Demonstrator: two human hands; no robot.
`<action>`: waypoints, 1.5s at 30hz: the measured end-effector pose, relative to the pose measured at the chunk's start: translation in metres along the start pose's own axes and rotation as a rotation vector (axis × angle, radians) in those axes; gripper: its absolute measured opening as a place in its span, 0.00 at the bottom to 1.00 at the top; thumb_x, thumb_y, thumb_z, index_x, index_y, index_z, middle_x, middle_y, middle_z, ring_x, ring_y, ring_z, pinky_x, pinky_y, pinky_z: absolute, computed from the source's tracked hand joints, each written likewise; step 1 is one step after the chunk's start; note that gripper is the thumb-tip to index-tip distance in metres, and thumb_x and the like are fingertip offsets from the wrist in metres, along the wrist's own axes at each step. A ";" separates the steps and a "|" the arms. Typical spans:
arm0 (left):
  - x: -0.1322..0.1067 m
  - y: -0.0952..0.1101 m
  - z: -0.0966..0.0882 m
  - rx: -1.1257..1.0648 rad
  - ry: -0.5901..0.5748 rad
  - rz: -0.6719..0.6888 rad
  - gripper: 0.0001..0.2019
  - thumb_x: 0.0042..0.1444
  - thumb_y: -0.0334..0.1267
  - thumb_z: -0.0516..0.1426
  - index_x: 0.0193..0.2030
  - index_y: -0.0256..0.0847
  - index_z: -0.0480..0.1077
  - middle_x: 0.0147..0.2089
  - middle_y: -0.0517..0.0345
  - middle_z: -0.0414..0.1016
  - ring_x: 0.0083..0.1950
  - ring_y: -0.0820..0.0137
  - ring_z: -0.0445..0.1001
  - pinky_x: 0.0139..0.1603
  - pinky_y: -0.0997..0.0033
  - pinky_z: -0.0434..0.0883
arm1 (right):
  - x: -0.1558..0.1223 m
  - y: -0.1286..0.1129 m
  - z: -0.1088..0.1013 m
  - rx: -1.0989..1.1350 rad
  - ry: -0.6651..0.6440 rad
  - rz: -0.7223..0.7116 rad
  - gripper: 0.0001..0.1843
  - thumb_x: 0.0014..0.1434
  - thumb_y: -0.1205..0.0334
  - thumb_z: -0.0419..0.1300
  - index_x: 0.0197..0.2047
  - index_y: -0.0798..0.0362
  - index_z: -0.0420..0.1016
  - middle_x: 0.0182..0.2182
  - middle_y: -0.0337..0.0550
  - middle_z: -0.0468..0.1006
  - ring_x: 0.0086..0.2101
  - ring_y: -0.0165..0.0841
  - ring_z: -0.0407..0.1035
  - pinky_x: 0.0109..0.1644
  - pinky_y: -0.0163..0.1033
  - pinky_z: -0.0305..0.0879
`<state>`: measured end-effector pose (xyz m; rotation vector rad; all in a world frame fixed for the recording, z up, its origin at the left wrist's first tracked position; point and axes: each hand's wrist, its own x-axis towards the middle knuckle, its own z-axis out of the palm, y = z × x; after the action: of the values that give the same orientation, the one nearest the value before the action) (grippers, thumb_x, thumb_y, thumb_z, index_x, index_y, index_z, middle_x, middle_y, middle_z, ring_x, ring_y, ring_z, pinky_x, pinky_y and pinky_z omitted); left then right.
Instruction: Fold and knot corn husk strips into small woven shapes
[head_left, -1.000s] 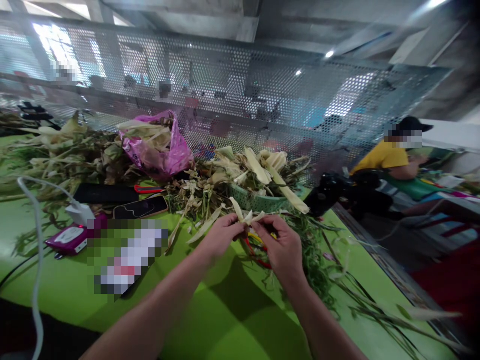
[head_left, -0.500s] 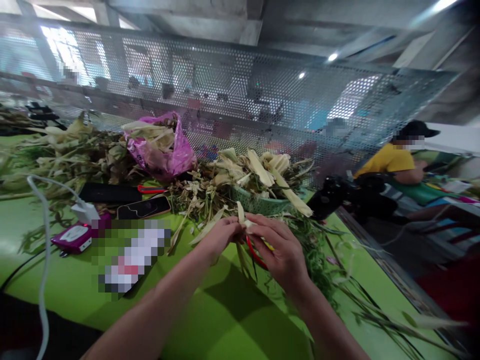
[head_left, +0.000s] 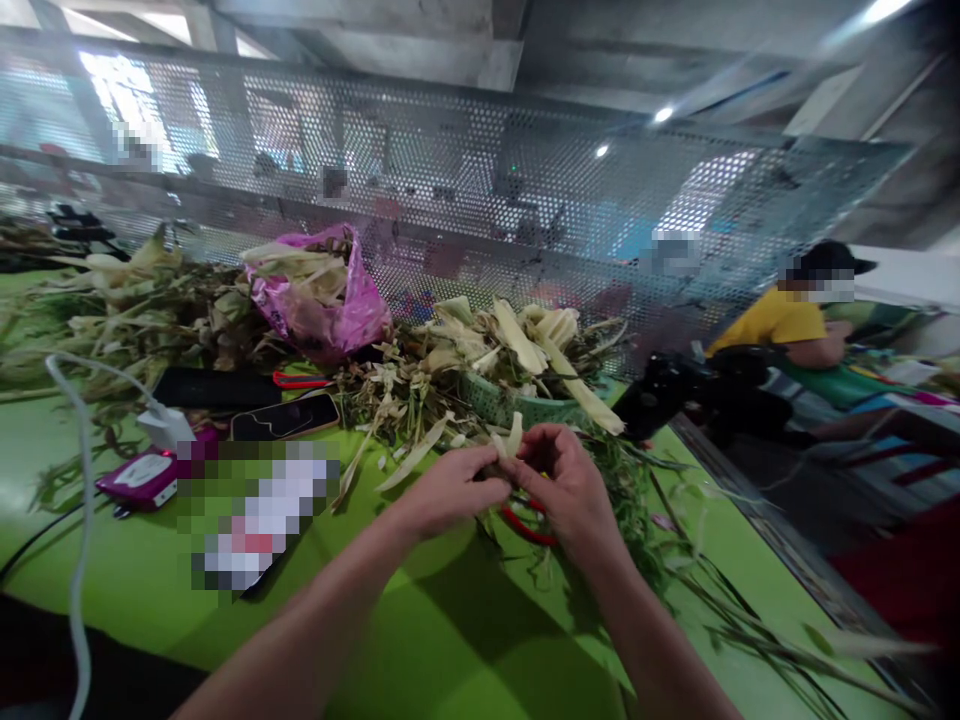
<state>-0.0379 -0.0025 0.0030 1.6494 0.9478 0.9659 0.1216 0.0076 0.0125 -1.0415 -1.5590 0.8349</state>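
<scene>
My left hand [head_left: 450,488] and my right hand [head_left: 568,490] meet above the green table [head_left: 420,640], both pinched on a small pale piece of husk [head_left: 508,443] that sticks up between the fingertips. A red-handled tool [head_left: 525,527], probably scissors, lies partly hidden under my right hand. Just behind my hands stands a green basket [head_left: 517,405] heaped with pale husks. Thin green stems [head_left: 637,520] lie to the right of my right hand.
A pink plastic bag [head_left: 330,300] of husks and a long pile of leaves [head_left: 135,300] sit at the back left. Phones [head_left: 283,416], a purple device [head_left: 142,478] and a white cable [head_left: 75,520] lie at left. A person in yellow [head_left: 780,320] sits at right beyond a perforated metal screen [head_left: 450,200].
The husk piece between my fingers has become shorter, and both hands have drawn closer together and slightly lower. The loose strip that hung below my left hand is gone from the grip.
</scene>
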 end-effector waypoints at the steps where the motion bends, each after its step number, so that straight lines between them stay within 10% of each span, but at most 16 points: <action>1: 0.000 0.000 0.000 -0.014 -0.005 0.026 0.08 0.52 0.35 0.52 0.36 0.39 0.71 0.35 0.60 0.71 0.38 0.68 0.68 0.41 0.71 0.65 | 0.000 0.000 0.000 0.060 -0.011 0.060 0.20 0.45 0.57 0.71 0.39 0.51 0.70 0.30 0.39 0.73 0.29 0.31 0.67 0.33 0.35 0.66; 7: 0.002 0.001 0.002 -0.296 -0.077 0.051 0.11 0.54 0.36 0.53 0.42 0.43 0.75 0.44 0.58 0.76 0.52 0.64 0.69 0.56 0.67 0.61 | -0.003 -0.003 0.001 0.358 -0.048 0.237 0.14 0.48 0.54 0.69 0.37 0.50 0.76 0.30 0.40 0.76 0.29 0.32 0.69 0.34 0.37 0.68; 19: 0.002 0.009 0.001 -0.553 0.029 -0.192 0.11 0.46 0.35 0.57 0.36 0.35 0.75 0.32 0.55 0.73 0.31 0.74 0.65 0.35 0.74 0.62 | -0.006 -0.007 0.005 0.481 -0.023 0.206 0.10 0.50 0.57 0.67 0.31 0.50 0.72 0.32 0.38 0.76 0.18 0.22 0.52 0.19 0.30 0.53; 33: 0.005 -0.004 0.000 0.107 0.234 -0.003 0.07 0.42 0.32 0.56 0.25 0.40 0.59 0.23 0.68 0.58 0.25 0.78 0.55 0.25 0.75 0.50 | -0.005 -0.015 -0.001 0.075 -0.115 0.117 0.12 0.50 0.56 0.68 0.38 0.51 0.78 0.34 0.43 0.80 0.35 0.35 0.73 0.40 0.39 0.69; 45: 0.005 0.003 -0.003 -0.277 0.191 -0.108 0.08 0.39 0.32 0.57 0.27 0.39 0.61 0.24 0.67 0.58 0.26 0.77 0.56 0.27 0.75 0.53 | -0.005 -0.027 -0.006 -0.239 -0.093 -0.132 0.07 0.55 0.57 0.63 0.35 0.50 0.78 0.32 0.44 0.77 0.32 0.35 0.70 0.37 0.39 0.67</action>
<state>-0.0381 0.0022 0.0075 1.2799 0.9704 1.1403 0.1224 -0.0072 0.0362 -1.0673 -1.8194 0.6240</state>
